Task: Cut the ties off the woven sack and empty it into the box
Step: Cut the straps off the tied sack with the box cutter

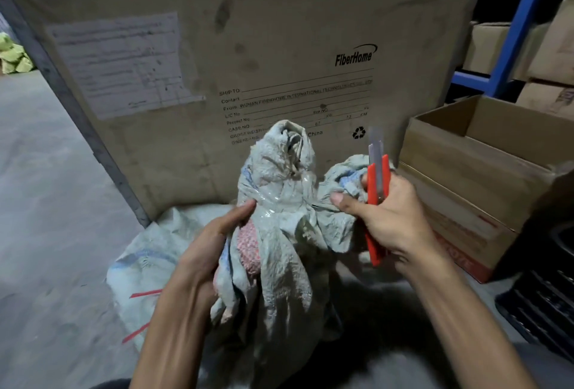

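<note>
**One sack, two bunched tops, one knife held up**

The single woven sack (279, 264) stands near the middle of the floor, grey-white and crumpled, with red stripes low on its left side. Its mouth is gathered into two bunches: a taller one in the middle, wrapped in clear tape (273, 199), and a shorter one just to its right. A patch of pink mesh shows through below the tape.

The left hand (211, 242) grips the taller bunch below the tape, thumb pressed on the fabric. The right hand (394, 211) is curled round one red utility knife (377, 177), blade out and pointing up, with its thumb at the shorter bunch.

To the right stands one open cardboard box (450, 165), flaps up; its bottom cannot be seen. Behind the sack rises one large brown carton (279, 47) printed "FiberHome", with a paper label (124, 62) on its left half.

Far right, a blue rack (521, 22) carries several closed cartons. Something black and ribbed (543, 311) lies at the near right. The floor (46, 202) is grey concrete, and yellow-green bundles (12, 53) lie at the far left.
</note>
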